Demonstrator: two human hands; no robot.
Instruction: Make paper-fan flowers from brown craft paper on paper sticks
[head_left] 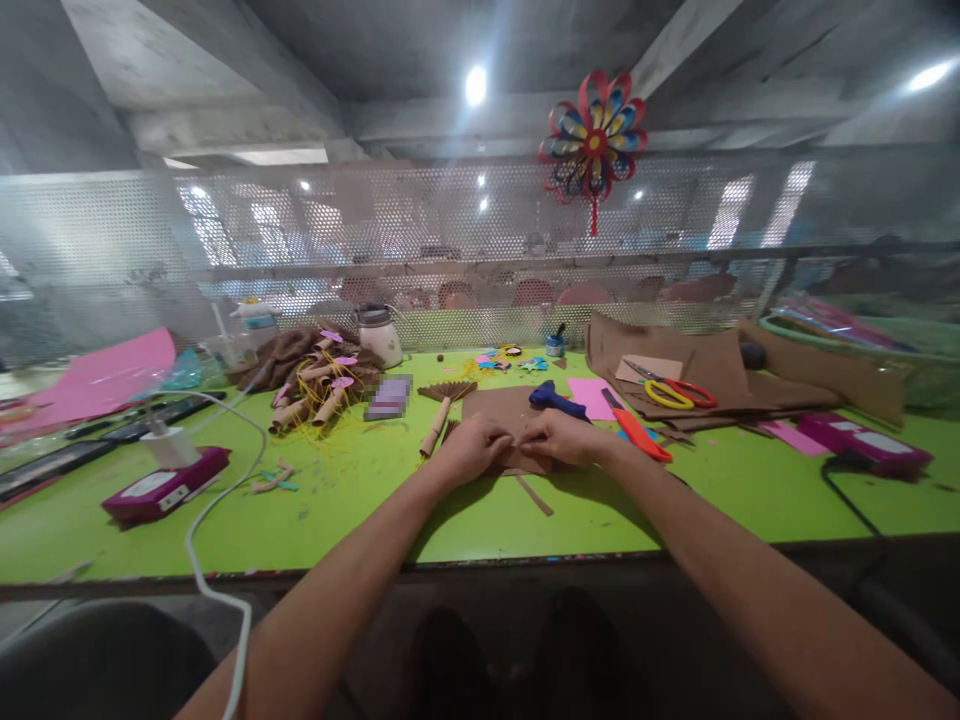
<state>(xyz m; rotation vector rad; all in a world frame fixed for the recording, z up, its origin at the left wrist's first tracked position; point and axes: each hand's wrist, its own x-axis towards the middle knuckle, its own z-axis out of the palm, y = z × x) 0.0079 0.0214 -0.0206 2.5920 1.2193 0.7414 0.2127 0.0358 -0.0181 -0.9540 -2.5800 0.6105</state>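
Observation:
Close together over a brown sheet [495, 402], my left hand [478, 447] and my right hand [561, 437] meet with fingertips pinched. Whatever small piece sits between the fingers is hidden. Just beyond my right hand lies a dark blue object [559, 400], perhaps a glue gun. To its right are a pink sheet [591, 397] and a red-handled knife [639, 430]. Left of my left hand lies a tan paper roll [435, 430] with a pleated brown fan [448, 389] at its top. A narrow brown strip [534, 495] rests in front of my hands.
Tan rolls with yellow string [319, 390] are heaped at the left, near a jug [379, 335]. Scissors [671, 392] lie on brown sheets [675, 350] at right. Purple power strips [169, 487] sit on both sides, and a white cable [196, 545] hangs over the table's front edge.

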